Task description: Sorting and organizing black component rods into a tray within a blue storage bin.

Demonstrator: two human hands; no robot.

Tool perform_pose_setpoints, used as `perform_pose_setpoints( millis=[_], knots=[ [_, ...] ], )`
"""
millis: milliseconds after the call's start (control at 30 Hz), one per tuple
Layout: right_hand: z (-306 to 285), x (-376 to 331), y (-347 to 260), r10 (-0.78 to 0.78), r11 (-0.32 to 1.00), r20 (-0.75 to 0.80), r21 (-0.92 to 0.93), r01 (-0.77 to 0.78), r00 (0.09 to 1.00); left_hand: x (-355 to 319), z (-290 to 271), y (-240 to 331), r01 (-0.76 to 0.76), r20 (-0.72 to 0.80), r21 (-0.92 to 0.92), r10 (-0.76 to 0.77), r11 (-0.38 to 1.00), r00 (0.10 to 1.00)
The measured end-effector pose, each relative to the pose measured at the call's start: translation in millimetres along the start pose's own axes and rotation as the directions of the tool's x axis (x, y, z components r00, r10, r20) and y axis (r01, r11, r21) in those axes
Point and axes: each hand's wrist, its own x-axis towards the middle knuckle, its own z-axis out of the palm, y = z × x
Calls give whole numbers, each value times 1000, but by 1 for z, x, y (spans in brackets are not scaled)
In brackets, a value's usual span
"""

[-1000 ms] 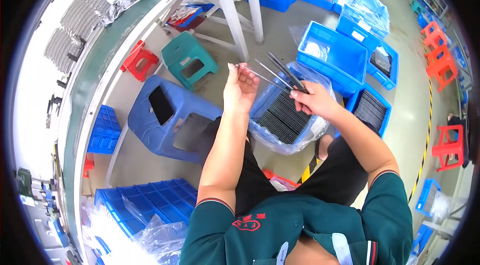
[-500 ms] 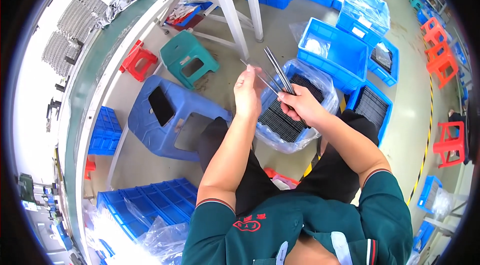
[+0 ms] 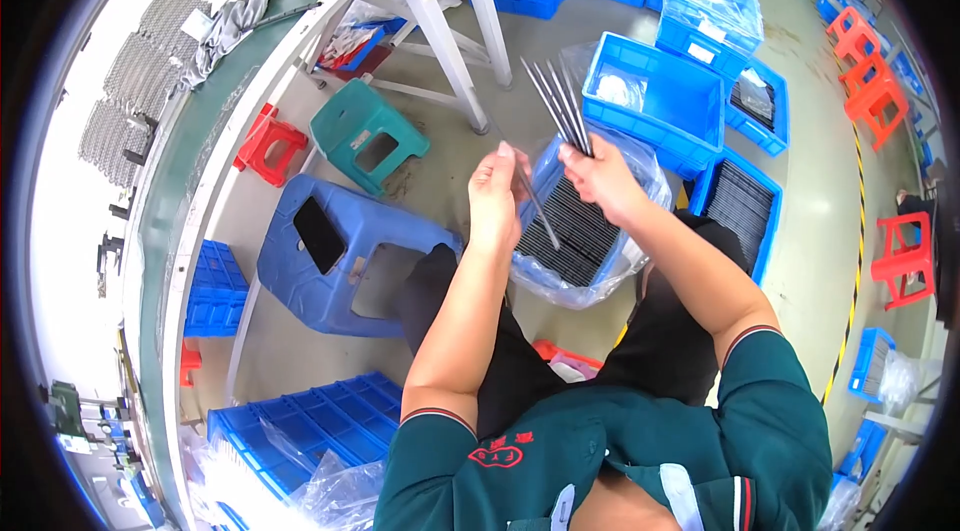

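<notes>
My left hand (image 3: 494,199) is closed around one thin dark rod (image 3: 543,218), which slants down over the lined bin. In my right hand (image 3: 606,181), a bundle of several slim rods (image 3: 562,103) is gripped near its lower end, the upper ends fanned out and pointing away from me. Beneath both hands, between my knees, stands a blue bin lined with clear plastic (image 3: 652,174). Dark rods (image 3: 575,243) lie in rows inside it. What kind of rods these are, I cannot tell.
Blue crates (image 3: 650,121) stand beyond the bin, and one holding dark rods (image 3: 742,206) is at its right. A blue stool (image 3: 375,216) bearing a black phone (image 3: 319,235) is on the left, near a green stool (image 3: 350,121) and a long workbench (image 3: 215,146).
The left-hand rod has swung from near the right hand to point down over the bin. My right hand has risen slightly, and its rods have spread into a fan.
</notes>
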Motion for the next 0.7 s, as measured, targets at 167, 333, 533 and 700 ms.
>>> perform_pose_setpoints(
  millis=[167, 333, 533, 700],
  knots=[
    [-10, 8, -17, 63, 976, 142, 198, -90, 988, -15, 8, -8, 320, 277, -7, -306, 947, 911],
    [-12, 17, -12, 67, 982, 51, 174, -75, 996, -17, 4, -14, 420, 359, 49, -409, 906, 839],
    [-75, 52, -42, -81, 930, -234, 333, 159, 969, -28, -10, 0, 439, 391, 331, -545, 835, 742],
    [-56, 39, -27, -38, 955, -113, 289, 69, 993, -18, -13, 3, 425, 330, 148, -450, 893, 830]
  ],
)
